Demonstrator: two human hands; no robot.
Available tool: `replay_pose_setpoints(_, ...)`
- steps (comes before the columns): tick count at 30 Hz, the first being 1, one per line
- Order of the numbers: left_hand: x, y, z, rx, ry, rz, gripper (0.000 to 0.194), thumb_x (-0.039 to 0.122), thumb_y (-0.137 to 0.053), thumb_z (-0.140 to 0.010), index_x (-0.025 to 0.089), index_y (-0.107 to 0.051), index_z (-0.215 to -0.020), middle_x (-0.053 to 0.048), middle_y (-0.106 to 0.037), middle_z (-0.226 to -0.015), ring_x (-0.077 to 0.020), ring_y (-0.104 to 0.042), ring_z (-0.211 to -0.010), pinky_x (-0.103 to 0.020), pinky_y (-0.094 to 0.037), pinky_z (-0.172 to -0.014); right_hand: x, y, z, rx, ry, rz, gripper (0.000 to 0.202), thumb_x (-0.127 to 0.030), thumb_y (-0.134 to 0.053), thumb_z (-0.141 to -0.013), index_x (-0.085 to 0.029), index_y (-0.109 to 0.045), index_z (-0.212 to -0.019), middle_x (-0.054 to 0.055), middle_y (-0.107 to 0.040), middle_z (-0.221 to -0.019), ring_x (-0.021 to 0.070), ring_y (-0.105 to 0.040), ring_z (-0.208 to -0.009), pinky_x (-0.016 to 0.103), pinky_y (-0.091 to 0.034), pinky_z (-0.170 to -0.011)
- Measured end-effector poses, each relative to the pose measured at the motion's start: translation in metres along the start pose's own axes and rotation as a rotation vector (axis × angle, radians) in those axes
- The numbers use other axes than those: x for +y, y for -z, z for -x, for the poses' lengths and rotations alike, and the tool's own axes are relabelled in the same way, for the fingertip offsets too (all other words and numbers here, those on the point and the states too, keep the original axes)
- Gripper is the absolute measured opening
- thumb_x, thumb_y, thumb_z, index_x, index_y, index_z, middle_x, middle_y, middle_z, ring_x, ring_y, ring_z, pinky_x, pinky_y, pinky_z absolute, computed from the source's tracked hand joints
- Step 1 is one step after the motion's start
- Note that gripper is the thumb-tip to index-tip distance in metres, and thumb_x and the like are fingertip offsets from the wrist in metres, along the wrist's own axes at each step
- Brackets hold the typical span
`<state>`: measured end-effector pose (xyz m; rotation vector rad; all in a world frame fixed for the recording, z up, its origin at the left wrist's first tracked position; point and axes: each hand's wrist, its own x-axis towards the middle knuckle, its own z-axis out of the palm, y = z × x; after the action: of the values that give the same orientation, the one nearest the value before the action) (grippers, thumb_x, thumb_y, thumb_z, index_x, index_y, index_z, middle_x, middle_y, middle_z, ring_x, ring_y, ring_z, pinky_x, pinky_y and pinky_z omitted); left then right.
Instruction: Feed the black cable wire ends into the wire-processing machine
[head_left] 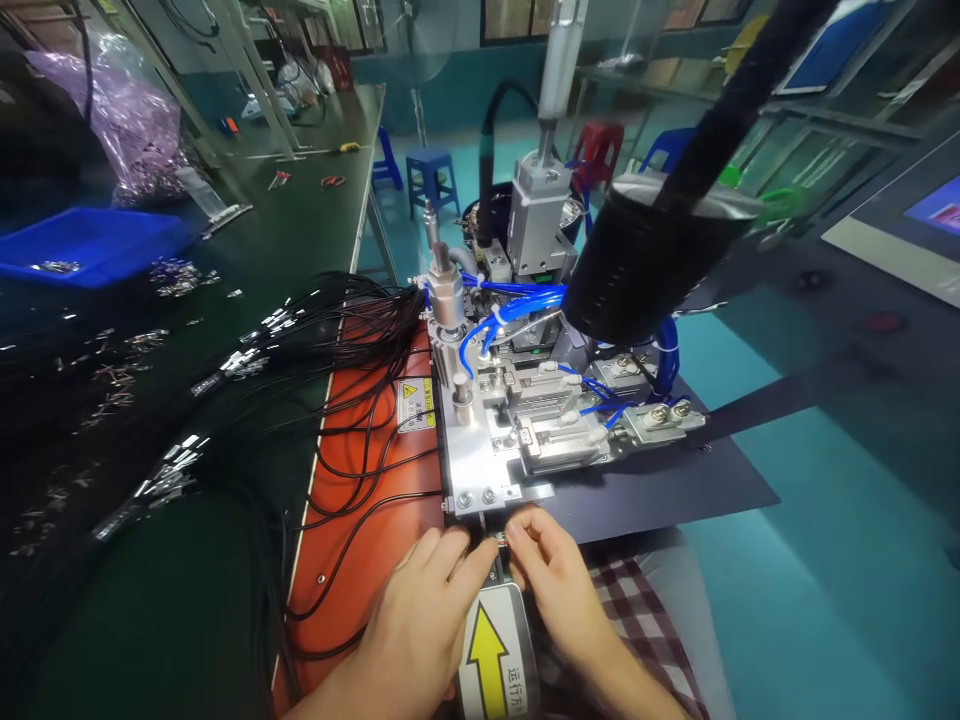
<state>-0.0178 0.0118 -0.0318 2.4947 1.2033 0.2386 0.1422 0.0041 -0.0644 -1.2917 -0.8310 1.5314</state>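
Observation:
My left hand [424, 605] is at the front of the metal machine [480, 455], its fingers curled and closed; what they hold is hidden. Opposite it, my right hand [555, 580] pinches thumb and forefinger together at a small shiny metal piece [502, 539]. The piece sits between the fingertips of both hands, too small to name. Just below lies the machine's feed end with a white label [517, 620] bearing a yellow arrow. Black cables [375, 440] run over the orange surface [349, 560] into the machine's left side.
Bundles of cables with shiny metal ends [169, 470] lie on the dark green table [135, 620] at left, near a blue tray [120, 245]. A black lamp head [637, 260] hangs over the machine. Blue air hoses [525, 305] cross its top. A screen [937, 215] stands right.

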Motion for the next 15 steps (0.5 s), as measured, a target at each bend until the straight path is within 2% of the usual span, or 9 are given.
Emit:
replay_pose_setpoints(3, 0.006, 0.005, -0.006, -0.051, -0.01, -0.075, 0.042, 0.004, -0.041, -0.081, 0.013, -0.053, -0.12, -0.012, -0.059, -0.094, -0.0248, -0.051, -0.077, -0.04, -0.051, -0.065, -0.001, 0.0, -0.002, -0.015, -0.026, -0.045, 0.037, -0.052, -0.057, -0.081, -0.019, -0.048, -0.069, -0.008, -0.039, -0.052, 0.0098, -0.033, -0.047, 0.023, -0.029, -0.048)
replay_pose_setpoints(6, 0.013, 0.01, -0.008, -0.05, 0.026, -0.118, 0.04, 0.004, -0.039, -0.081, 0.014, -0.056, -0.116, -0.01, -0.058, -0.09, -0.0241, -0.051, -0.075, -0.04, -0.05, -0.064, -0.004, -0.001, -0.003, -0.028, -0.024, -0.072, 0.039, -0.053, -0.061, -0.078, -0.019, -0.048, -0.066, -0.008, -0.039, -0.051, 0.0097, -0.032, -0.047, 0.023, -0.028, -0.048)
replay_pose_setpoints(12, 0.022, 0.015, 0.0, 0.067, 0.119, 0.061, 0.04, 0.004, -0.038, -0.082, 0.02, -0.056, -0.113, -0.008, -0.055, -0.094, -0.0221, -0.054, -0.085, -0.035, -0.051, -0.071, -0.006, 0.002, 0.001, -0.085, -0.025, -0.116, 0.041, -0.056, -0.049, -0.084, -0.018, -0.052, -0.07, -0.004, -0.046, -0.059, 0.0108, -0.037, -0.048, 0.024, -0.031, -0.049)
replay_pose_setpoints(15, 0.023, 0.01, 0.008, 0.153, 0.2, 0.101, 0.036, 0.007, -0.034, -0.086, 0.017, -0.055, -0.113, -0.01, -0.056, -0.094, -0.022, -0.056, -0.085, -0.037, -0.051, -0.073, -0.004, 0.001, 0.001, -0.066, -0.009, -0.107, 0.04, -0.055, -0.056, -0.081, -0.018, -0.052, -0.068, -0.004, -0.046, -0.058, 0.0109, -0.037, -0.049, 0.024, -0.031, -0.049)
